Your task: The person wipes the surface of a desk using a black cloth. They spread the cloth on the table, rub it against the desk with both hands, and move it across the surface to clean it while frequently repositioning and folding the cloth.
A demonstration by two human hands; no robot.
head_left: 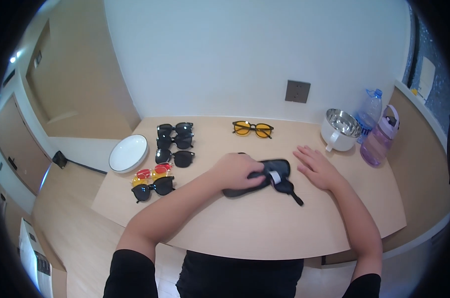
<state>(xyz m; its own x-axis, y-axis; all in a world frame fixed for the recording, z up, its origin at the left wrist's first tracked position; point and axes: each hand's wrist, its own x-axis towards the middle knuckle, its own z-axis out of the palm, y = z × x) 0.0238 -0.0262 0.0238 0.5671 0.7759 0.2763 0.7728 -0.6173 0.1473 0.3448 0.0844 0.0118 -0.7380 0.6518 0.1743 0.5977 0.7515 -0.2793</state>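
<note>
My left hand point(237, 171) is closed at a black soft-looking case point(280, 168) lying near the middle of the table. Its curled fingers cover part of the case, so I cannot see exactly what they pinch. Beside the fingertips shows a small white tag point(275, 177). A dark rounded piece point(284, 186) with a short black strap or arm point(298, 199) sticks out toward the front right. To the right of the case, my right hand point(318, 169) rests on the table with its fingers spread, holding nothing.
Several dark sunglasses point(175, 143) stand in a column on the left, with red-lensed point(154, 172) and yellow-lensed glasses partly overlapped. A white plate point(129, 154) lies beside them. Yellow-lensed glasses point(253, 129) lie at the back. A steel-lined white cup point(340, 134) and two bottles point(375, 144) stand at right.
</note>
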